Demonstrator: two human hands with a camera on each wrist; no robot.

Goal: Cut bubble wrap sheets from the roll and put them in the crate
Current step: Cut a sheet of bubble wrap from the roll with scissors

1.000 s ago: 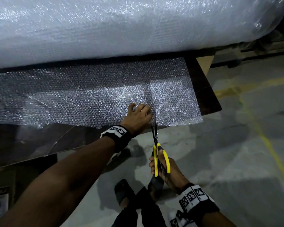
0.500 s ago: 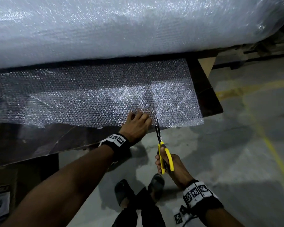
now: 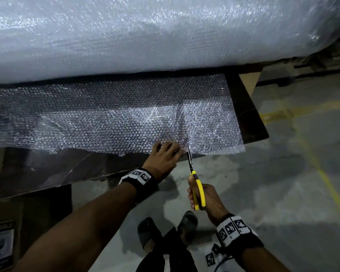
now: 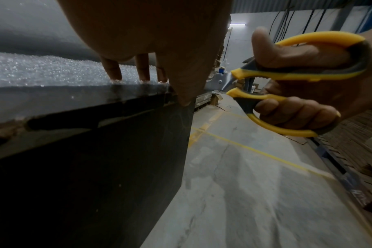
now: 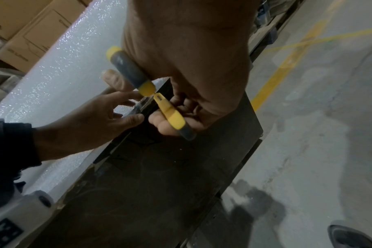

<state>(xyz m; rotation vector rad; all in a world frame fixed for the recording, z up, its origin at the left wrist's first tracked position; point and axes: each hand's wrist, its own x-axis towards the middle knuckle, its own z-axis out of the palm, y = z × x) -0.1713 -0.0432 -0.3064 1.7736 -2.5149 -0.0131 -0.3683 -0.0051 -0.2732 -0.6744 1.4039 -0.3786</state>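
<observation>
A huge bubble wrap roll (image 3: 145,36) lies across the back of a dark table (image 3: 249,118). Its unrolled sheet (image 3: 106,118) covers the tabletop up to the front edge. My left hand (image 3: 165,157) presses its fingertips (image 4: 115,72) down on the sheet near that edge, with the thumb at the table's rim. Just right of it my right hand (image 3: 206,201) grips yellow-handled scissors (image 3: 199,191), thumb and fingers through the loops (image 4: 287,75). The blades (image 3: 189,156) meet the sheet's front edge beside my left fingers. No crate is in view.
Grey concrete floor with yellow lines (image 3: 330,185) spreads to the right of the table. My feet in sandals (image 3: 147,230) stand below. A printed carton (image 3: 0,248) sits at the lower left, and cardboard boxes (image 5: 21,33) stand behind the roll.
My right hand has brought the scissor handles closer together and shifted slightly right, the blades staying at the sheet's edge. My left hand stays pressed on the sheet.
</observation>
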